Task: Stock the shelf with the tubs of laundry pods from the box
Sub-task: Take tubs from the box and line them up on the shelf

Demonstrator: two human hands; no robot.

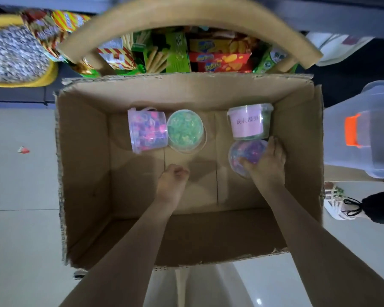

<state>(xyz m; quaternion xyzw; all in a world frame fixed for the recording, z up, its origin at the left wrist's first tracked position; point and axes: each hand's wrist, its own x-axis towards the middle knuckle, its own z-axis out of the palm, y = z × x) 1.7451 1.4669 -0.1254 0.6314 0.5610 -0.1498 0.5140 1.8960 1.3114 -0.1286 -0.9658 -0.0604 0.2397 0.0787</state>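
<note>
Both your forearms are down inside the cardboard box (82, 151). Nearest you, the left grip (173, 180) hangs over the bare box floor with its fingers curled in and nothing in it. Over to the right, your right grip (268, 160) is curled round the purple tub (242, 155) by the right wall, and that looks like the one coming out. Take a firm hold on the tub's wall rather than only the lid. Bring it straight up so it clears the labelled tub (247, 124) sitting just behind it. I'd also send that idle left grip forward to the green tub (185, 129), so you carry two. Count them up: four tubs in the one box. There's the purple one in your grip, the labelled one on its side, the green one lid-up, and the pink tub (148, 131) tipped over right against the green. Past the far wall sits one snack carton (186, 14); I can't make out the shelf itself.
</note>
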